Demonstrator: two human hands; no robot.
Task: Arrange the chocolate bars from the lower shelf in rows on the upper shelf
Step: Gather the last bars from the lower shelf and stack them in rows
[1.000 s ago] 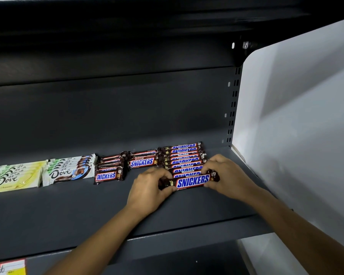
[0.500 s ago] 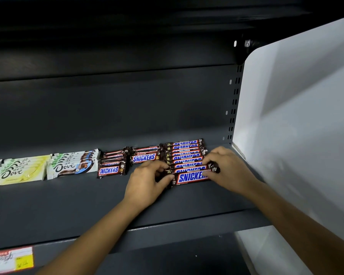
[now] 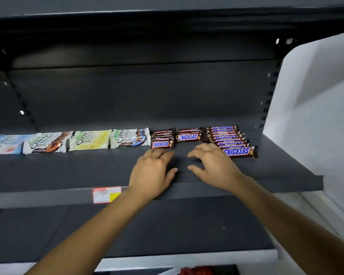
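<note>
On the dark upper shelf (image 3: 68, 175) stand rows of chocolate bars. A long row of large Snickers bars (image 3: 226, 138) runs front to back at the right, its front bar (image 3: 239, 151) lying flat. Two shorter rows of small Snickers (image 3: 162, 138) (image 3: 188, 135) sit left of it. Dove bars (image 3: 129, 137) (image 3: 89, 140) (image 3: 46, 142) fill the left. My left hand (image 3: 153, 171) hovers over the shelf in front of the small Snickers, fingers relaxed, holding nothing. My right hand (image 3: 213, 167) is beside it, just left of the front large bar, fingers loosely spread and empty.
A white side panel (image 3: 310, 116) closes the shelf on the right. A red and yellow price tag (image 3: 107, 194) sits on the shelf's front lip. Below lies a dark lower shelf (image 3: 167, 231), and something red (image 3: 199, 271) shows at the bottom edge.
Both hands have let go of the front large Snickers bar and drawn back toward me and to the left. The bar stays at the front of its row. The view has tilted down.
</note>
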